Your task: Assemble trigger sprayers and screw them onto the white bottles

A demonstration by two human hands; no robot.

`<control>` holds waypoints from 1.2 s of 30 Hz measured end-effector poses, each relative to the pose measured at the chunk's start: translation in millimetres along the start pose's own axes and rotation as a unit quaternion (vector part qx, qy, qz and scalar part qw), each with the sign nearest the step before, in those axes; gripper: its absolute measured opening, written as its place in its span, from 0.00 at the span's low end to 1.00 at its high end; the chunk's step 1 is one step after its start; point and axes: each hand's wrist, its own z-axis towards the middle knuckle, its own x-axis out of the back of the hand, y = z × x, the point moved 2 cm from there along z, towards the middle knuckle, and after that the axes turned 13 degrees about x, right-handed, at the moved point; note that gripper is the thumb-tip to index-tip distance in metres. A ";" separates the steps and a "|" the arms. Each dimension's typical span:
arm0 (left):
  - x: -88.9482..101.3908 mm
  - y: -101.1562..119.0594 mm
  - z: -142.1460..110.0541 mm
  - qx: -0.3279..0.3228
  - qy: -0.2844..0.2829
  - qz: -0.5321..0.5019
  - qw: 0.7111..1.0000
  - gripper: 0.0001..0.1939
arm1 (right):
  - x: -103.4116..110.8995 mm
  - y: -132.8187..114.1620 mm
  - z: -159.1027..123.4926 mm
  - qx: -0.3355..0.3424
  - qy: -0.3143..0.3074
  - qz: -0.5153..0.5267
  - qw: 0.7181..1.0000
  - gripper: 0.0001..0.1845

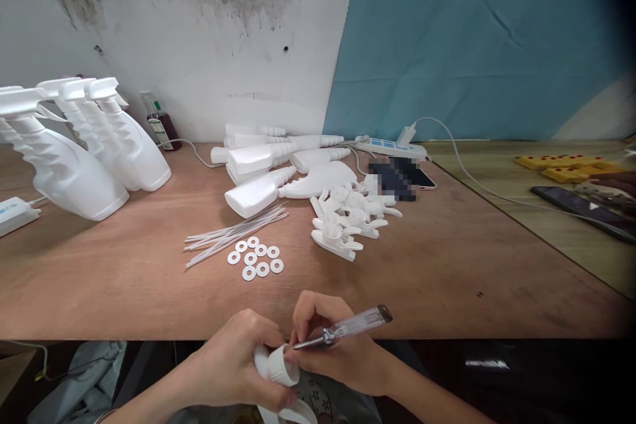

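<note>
My left hand [243, 361] is closed around a white trigger sprayer head [284, 368], its ribbed collar turned toward my right hand. In my right hand [342, 351] is a screwdriver [355, 324] with a clear handle and dark end cap. Its thin shaft points left, and the tip is at the collar's open end, partly hidden by my fingers. Both hands are at the table's front edge. Beyond them lie several white ring washers [262, 269], a bundle of thin white tubes [233, 233] and a pile of white sprayer heads [342, 222].
Several white bottles [318, 180] lie at the back of the brown table [124, 278]. Assembled spray bottles [79, 172] stand at left, near a dark sauce bottle [163, 126]. A power strip [390, 148], its cable and a phone [420, 175] are at back right. Another person's hand [619, 182] shows far right.
</note>
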 end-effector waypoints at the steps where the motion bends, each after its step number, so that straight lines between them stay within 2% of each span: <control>1: 0.2 -0.3 -0.1 -0.002 -0.008 0.002 1.000 0.13 | 0.8 -1.0 1.0 0.002 -0.012 -0.005 1.000 0.12; 6: -0.9 -3.3 1.8 -0.011 -0.032 -0.002 0.999 0.14 | -1.2 -4.1 5.3 0.051 -0.029 -0.002 0.998 0.14; 11: 2.6 -5.3 1.6 0.005 -0.012 0.000 1.000 0.16 | 2.7 -3.1 6.5 0.060 0.022 0.078 0.995 0.17; 15: 7.4 -4.5 -0.9 0.028 0.007 0.014 1.000 0.15 | 17.7 -5.1 9.9 0.080 0.121 0.016 0.989 0.16; 18: 9.2 -2.7 -1.5 0.032 0.009 0.016 0.999 0.15 | 29.2 -3.5 17.4 0.087 0.238 -0.080 0.964 0.15; 20: 9.6 -1.2 -1.2 0.035 0.011 0.018 0.999 0.15 | 32.8 -0.1 23.7 0.103 0.281 -0.139 0.944 0.13; 26: 10.6 2.3 -0.2 0.029 0.044 0.014 0.999 0.14 | 28.1 11.6 28.6 0.157 0.221 -0.247 0.930 0.10; 31: 18.5 4.2 -5.4 0.004 0.102 -0.006 0.995 0.10 | 26.8 6.4 17.2 0.226 0.205 -0.311 0.900 0.10; 34: 35.1 13.5 -6.3 -0.057 0.173 0.018 0.983 0.10 | 25.8 3.0 11.7 0.262 0.174 -0.364 0.876 0.09; 36: 51.0 23.2 0.4 -0.099 0.239 0.061 0.964 0.10 | 23.8 3.0 8.7 0.280 0.136 -0.401 0.862 0.09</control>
